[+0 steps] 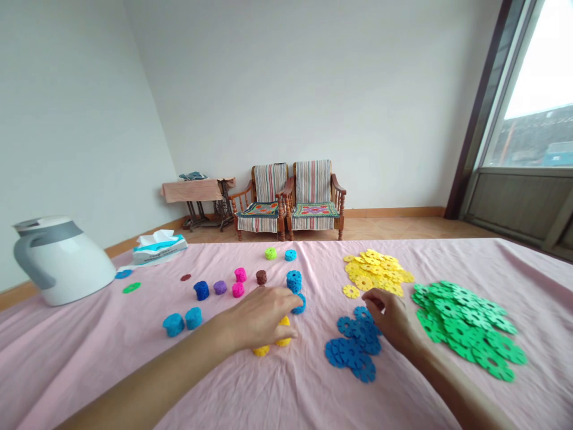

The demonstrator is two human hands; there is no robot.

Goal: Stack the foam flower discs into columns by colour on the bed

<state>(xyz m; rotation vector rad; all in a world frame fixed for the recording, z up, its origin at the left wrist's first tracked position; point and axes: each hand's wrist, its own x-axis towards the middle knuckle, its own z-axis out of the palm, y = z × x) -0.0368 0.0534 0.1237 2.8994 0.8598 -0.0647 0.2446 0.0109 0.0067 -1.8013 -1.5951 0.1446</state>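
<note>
My left hand [268, 316] reaches over the middle of the table, thumb and fingers apart, beside a light blue stack [299, 303] and above a yellow stack [283, 332]. Whether it touches either is unclear. My right hand [385, 310] has its fingers curled together near the top of the blue disc pile [356, 346]; anything between the fingertips is too small to make out. Behind it lies a yellow disc pile [378, 272], and to its right a green disc pile [465, 322]. Small stacks in pink [240, 275], brown [261, 276], purple [220, 287] and blue [201, 290] stand further left.
A white jug [67, 263] and a tissue pack [160, 248] stand at the left on the pink cloth [179, 382]. Loose green [131, 288] and blue [123, 274] discs lie near them. Two chairs [316, 197] stand beyond the table.
</note>
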